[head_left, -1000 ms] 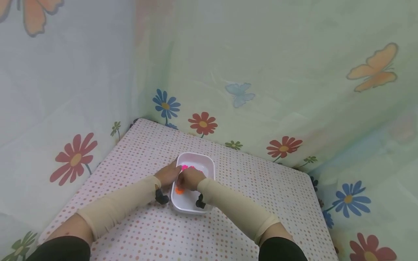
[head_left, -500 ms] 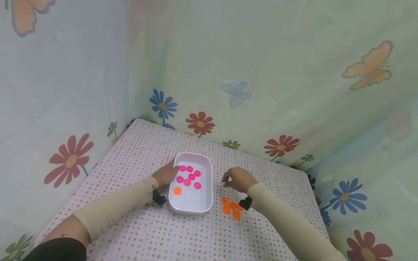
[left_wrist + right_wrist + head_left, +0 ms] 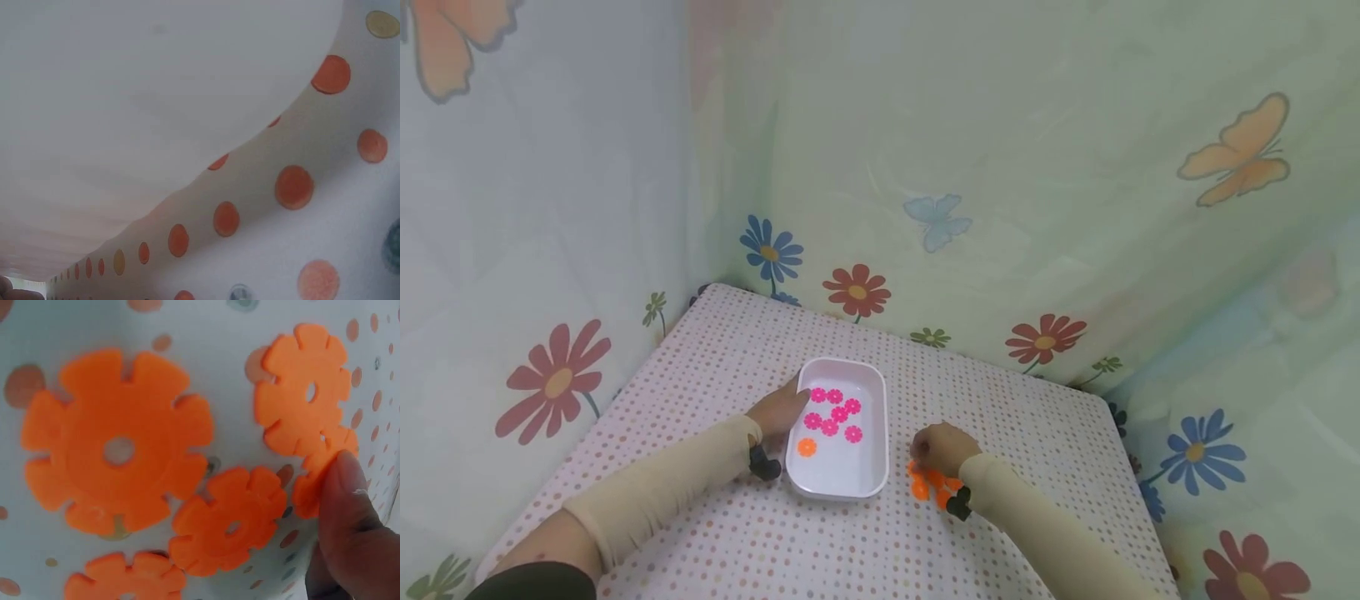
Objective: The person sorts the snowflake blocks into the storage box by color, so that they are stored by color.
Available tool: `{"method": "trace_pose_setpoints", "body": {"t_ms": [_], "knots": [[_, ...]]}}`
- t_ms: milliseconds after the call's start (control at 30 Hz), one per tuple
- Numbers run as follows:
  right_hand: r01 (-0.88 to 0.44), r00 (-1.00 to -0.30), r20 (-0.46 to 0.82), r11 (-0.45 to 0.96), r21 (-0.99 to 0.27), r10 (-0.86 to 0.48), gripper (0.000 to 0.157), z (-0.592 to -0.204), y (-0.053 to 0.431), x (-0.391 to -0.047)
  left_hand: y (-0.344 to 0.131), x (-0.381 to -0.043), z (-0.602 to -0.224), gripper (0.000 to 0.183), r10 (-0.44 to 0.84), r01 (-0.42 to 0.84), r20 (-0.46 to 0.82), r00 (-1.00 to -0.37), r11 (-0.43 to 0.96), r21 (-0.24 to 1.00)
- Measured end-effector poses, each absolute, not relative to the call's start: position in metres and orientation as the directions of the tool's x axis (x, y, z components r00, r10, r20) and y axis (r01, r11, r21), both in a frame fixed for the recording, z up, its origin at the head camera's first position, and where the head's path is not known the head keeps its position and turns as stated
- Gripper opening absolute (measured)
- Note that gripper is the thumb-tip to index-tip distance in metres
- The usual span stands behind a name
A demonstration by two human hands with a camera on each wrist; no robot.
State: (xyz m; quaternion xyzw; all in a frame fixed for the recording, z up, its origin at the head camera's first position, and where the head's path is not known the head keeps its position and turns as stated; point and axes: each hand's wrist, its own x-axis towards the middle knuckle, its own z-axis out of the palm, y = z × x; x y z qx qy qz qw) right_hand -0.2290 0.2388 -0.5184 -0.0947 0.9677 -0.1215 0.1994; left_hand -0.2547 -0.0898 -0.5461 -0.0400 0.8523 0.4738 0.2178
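My left hand (image 3: 777, 410) grips the left side of a white plastic tray (image 3: 882, 433), thumb over its rim. In the left wrist view the tray's outer wall (image 3: 156, 94) fills the upper part, and fingertips (image 3: 22, 294) show at the lower left corner. Inside the tray lie several pink notched building discs (image 3: 839, 414) and one orange disc (image 3: 807, 447). My right hand (image 3: 947, 447) is right of the tray, over a group of orange notched discs (image 3: 921, 489). In the right wrist view its thumb (image 3: 351, 481) pinches the farthest orange disc (image 3: 312, 487); the opposing fingers are mostly hidden.
A dotted cloth (image 3: 820, 550) covers the table. Loose orange discs (image 3: 119, 447) lie flat and close together under my right wrist. Curtains (image 3: 1045, 233) printed with flowers and butterflies stand along the table's far and side edges.
My right hand has moved from inside the tray out to the right, then down to the orange discs. One orange disc now shows in the tray. The left hand has stayed on the tray.
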Motion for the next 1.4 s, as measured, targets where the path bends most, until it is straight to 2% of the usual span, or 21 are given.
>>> {"method": "trace_pose_setpoints", "body": {"t_ms": [167,433,600,700,833,900,1133,1267,1400], "knots": [[-0.077,-0.897,-0.399,0.956,-0.283,-0.191,0.015,-0.523,0.243,-0.228,-0.086,-0.259,-0.554,0.064,0.116,-0.299,-0.424,-0.898,0.546,0.783],[-0.012,-0.894,-0.423,0.951,-0.309,-0.149,0.012,-0.523,0.240,-0.227,-0.089,-0.244,-0.537,0.064,0.131,-0.277,-0.392,-0.911,0.510,0.814],[-0.053,-0.897,-0.396,0.939,-0.340,-0.194,0.012,-0.515,0.246,-0.228,-0.086,-0.245,-0.540,0.065,0.122,-0.277,-0.395,-0.910,0.530,0.801],[-0.110,-0.924,-0.309,0.929,-0.352,-0.226,0.013,-0.499,0.244,-0.238,-0.085,-0.250,-0.546,0.065,0.123,-0.279,-0.405,-0.906,0.546,0.790],[-0.188,-0.948,-0.162,0.892,-0.411,-0.275,0.006,-0.470,0.214,-0.255,-0.086,-0.254,-0.553,0.064,0.117,-0.295,-0.413,-0.903,0.530,0.795],[-0.231,-0.935,-0.150,0.871,-0.433,-0.322,0.005,-0.461,0.188,-0.259,-0.086,-0.254,-0.553,0.064,0.122,-0.293,-0.412,-0.903,0.529,0.797],[-0.389,-0.823,-0.289,0.857,-0.338,-0.488,0.006,-0.478,0.104,-0.256,-0.092,-0.256,-0.552,0.063,0.164,-0.251,-0.383,-0.909,0.518,0.818],[-0.423,-0.792,-0.329,0.851,-0.311,-0.514,0.009,-0.495,0.089,-0.259,-0.092,-0.257,-0.554,0.063,0.177,-0.230,-0.371,-0.912,0.530,0.817],[-0.407,-0.794,-0.347,0.860,-0.307,-0.500,0.014,-0.505,0.084,-0.260,-0.092,-0.256,-0.553,0.063,0.178,-0.231,-0.374,-0.910,0.532,0.814]]}}
